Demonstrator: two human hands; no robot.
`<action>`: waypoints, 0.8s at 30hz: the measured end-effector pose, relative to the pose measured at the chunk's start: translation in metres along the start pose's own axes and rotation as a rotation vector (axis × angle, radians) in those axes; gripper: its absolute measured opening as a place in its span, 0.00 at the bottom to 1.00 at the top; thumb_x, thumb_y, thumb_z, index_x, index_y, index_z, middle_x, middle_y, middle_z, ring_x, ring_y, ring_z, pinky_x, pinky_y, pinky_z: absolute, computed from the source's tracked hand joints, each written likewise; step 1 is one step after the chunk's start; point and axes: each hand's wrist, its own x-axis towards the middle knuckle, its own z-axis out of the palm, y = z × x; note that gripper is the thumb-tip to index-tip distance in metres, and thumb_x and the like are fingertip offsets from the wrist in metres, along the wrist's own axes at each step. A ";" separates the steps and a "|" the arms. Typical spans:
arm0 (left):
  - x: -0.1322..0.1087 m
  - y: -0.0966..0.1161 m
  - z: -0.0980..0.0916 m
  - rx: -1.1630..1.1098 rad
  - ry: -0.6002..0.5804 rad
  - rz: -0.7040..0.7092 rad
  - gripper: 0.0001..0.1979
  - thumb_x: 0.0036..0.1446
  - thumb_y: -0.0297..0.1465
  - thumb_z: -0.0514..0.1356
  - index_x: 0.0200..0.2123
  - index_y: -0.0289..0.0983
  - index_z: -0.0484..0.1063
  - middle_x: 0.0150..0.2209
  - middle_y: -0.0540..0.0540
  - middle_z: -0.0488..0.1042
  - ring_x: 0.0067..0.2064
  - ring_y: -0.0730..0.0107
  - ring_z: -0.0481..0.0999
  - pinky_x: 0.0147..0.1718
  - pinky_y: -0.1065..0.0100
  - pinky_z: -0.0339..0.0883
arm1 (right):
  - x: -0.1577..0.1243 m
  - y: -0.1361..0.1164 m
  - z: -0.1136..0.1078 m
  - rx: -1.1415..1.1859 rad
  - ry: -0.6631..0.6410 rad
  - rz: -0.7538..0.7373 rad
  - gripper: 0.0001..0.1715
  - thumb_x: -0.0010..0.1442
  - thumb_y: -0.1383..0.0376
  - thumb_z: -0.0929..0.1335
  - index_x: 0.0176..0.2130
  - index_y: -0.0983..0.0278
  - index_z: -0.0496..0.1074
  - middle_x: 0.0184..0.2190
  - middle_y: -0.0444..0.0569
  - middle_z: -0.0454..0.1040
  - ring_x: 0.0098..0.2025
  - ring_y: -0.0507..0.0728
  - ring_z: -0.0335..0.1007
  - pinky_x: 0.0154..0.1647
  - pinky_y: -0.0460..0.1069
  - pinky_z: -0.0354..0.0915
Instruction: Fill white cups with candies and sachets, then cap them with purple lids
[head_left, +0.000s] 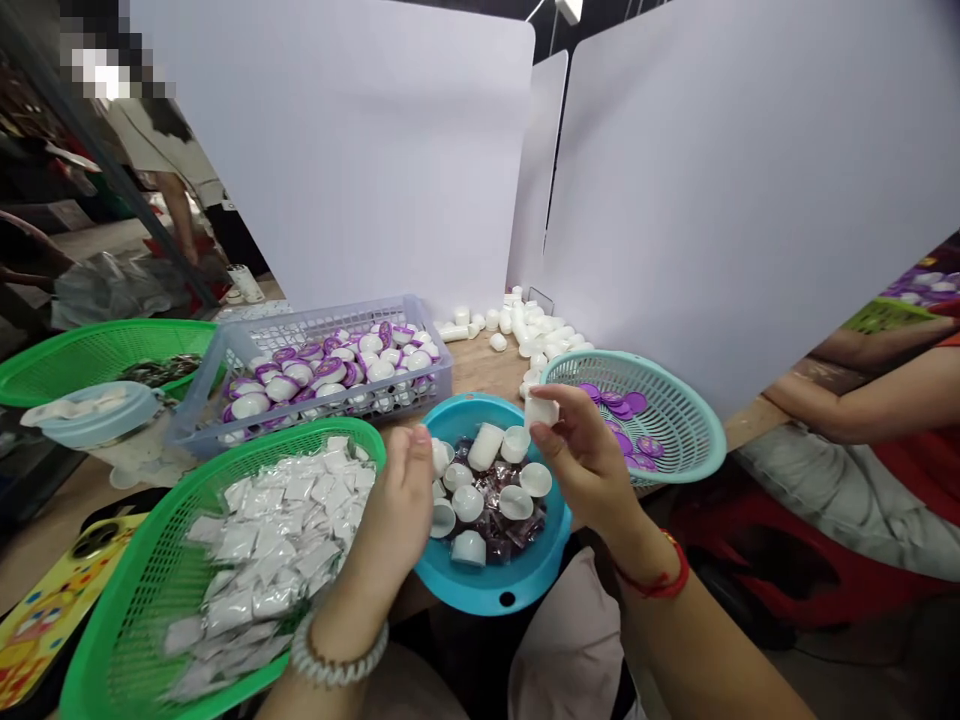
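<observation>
My right hand (589,458) pinches a small white plastic cup (541,410) above the right rim of a blue basin (489,598). At the basin's left side, my left hand (401,495) has its fingers closed round another small white piece (439,458), which looks like the same kind of cup and is partly hidden. Inside the basin, several white cups (468,503) lie at different angles on dark, shiny little packets (499,490). Left of my left hand, a green basket (124,600) holds many small white sachets (285,530).
A clear plastic crate (315,418) holds white-and-purple capsules. The turquoise basket (709,430) contains purple discs (621,405). Loose white pieces (536,335) lie behind the basin, before white panels (360,150). At left are a yellow phone (60,610) and another green basket (67,355). A person's arm (847,400) rests at right.
</observation>
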 end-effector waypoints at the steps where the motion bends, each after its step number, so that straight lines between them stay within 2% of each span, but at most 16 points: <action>1: 0.001 0.002 -0.003 0.101 -0.056 -0.013 0.24 0.74 0.54 0.45 0.47 0.44 0.70 0.31 0.47 0.76 0.35 0.52 0.78 0.36 0.56 0.71 | 0.004 0.001 -0.007 -0.028 -0.104 -0.004 0.16 0.75 0.58 0.67 0.60 0.53 0.73 0.55 0.50 0.78 0.54 0.60 0.75 0.52 0.55 0.71; 3: -0.001 0.005 -0.005 0.337 -0.154 0.006 0.19 0.74 0.47 0.49 0.52 0.43 0.72 0.41 0.41 0.80 0.45 0.46 0.80 0.45 0.51 0.72 | 0.011 0.005 -0.014 -0.127 -0.314 -0.002 0.18 0.75 0.59 0.66 0.62 0.51 0.73 0.60 0.48 0.78 0.61 0.62 0.72 0.61 0.58 0.67; 4: -0.002 0.005 -0.004 0.440 -0.171 0.034 0.17 0.73 0.42 0.51 0.55 0.43 0.73 0.49 0.37 0.80 0.53 0.42 0.78 0.50 0.46 0.70 | 0.015 0.009 -0.015 -0.211 -0.372 0.015 0.20 0.76 0.60 0.65 0.64 0.51 0.73 0.62 0.48 0.77 0.63 0.63 0.71 0.64 0.60 0.65; 5: -0.004 0.006 -0.003 0.529 -0.171 0.056 0.17 0.72 0.39 0.52 0.57 0.44 0.75 0.57 0.35 0.78 0.59 0.38 0.75 0.54 0.42 0.68 | 0.017 0.013 -0.014 -0.333 -0.395 0.046 0.22 0.76 0.61 0.65 0.65 0.53 0.72 0.63 0.50 0.76 0.63 0.64 0.70 0.65 0.61 0.65; 7: -0.008 0.005 -0.001 0.645 -0.149 0.057 0.18 0.71 0.35 0.53 0.58 0.45 0.76 0.65 0.35 0.73 0.66 0.33 0.68 0.57 0.35 0.66 | 0.022 0.024 -0.009 -0.630 -0.397 0.121 0.23 0.73 0.63 0.66 0.64 0.57 0.74 0.62 0.56 0.76 0.59 0.68 0.70 0.61 0.63 0.66; 10: -0.011 0.003 0.000 0.653 -0.126 0.058 0.17 0.70 0.34 0.55 0.57 0.46 0.78 0.68 0.36 0.71 0.69 0.32 0.65 0.58 0.31 0.65 | 0.026 0.040 0.001 -0.909 -0.464 0.168 0.16 0.65 0.64 0.73 0.52 0.61 0.83 0.57 0.65 0.75 0.57 0.76 0.66 0.56 0.67 0.65; 13: -0.012 0.003 -0.004 0.573 -0.112 0.097 0.15 0.68 0.34 0.58 0.54 0.47 0.79 0.69 0.39 0.70 0.72 0.33 0.61 0.62 0.29 0.60 | 0.029 0.050 0.007 -0.898 -0.510 0.169 0.04 0.60 0.69 0.76 0.37 0.62 0.85 0.51 0.66 0.76 0.56 0.77 0.65 0.54 0.67 0.63; 15: -0.011 0.003 -0.008 0.511 -0.104 0.113 0.14 0.67 0.34 0.60 0.53 0.48 0.79 0.70 0.40 0.70 0.74 0.34 0.58 0.65 0.28 0.55 | 0.031 0.054 0.006 -0.859 -0.508 0.177 0.03 0.60 0.69 0.77 0.33 0.62 0.84 0.48 0.64 0.76 0.55 0.76 0.66 0.54 0.67 0.62; 17: -0.009 0.001 -0.011 0.446 -0.086 0.108 0.13 0.66 0.35 0.61 0.52 0.48 0.80 0.70 0.41 0.70 0.74 0.35 0.59 0.66 0.28 0.52 | 0.032 0.054 0.001 -0.785 -0.493 0.180 0.03 0.62 0.66 0.77 0.35 0.62 0.84 0.48 0.61 0.76 0.54 0.72 0.68 0.54 0.65 0.63; 21: -0.007 -0.004 -0.014 0.275 -0.026 0.147 0.11 0.65 0.37 0.61 0.48 0.45 0.80 0.65 0.39 0.75 0.68 0.40 0.68 0.65 0.35 0.59 | 0.033 0.044 -0.012 -0.587 -0.502 0.136 0.05 0.70 0.66 0.71 0.41 0.63 0.80 0.49 0.54 0.75 0.52 0.61 0.72 0.56 0.56 0.68; 24: -0.006 -0.008 -0.014 0.201 0.003 0.191 0.11 0.65 0.38 0.61 0.47 0.43 0.80 0.60 0.39 0.77 0.64 0.44 0.72 0.63 0.41 0.62 | 0.034 0.035 -0.018 -0.407 -0.656 0.078 0.06 0.70 0.61 0.72 0.40 0.60 0.79 0.48 0.49 0.76 0.51 0.57 0.75 0.55 0.51 0.70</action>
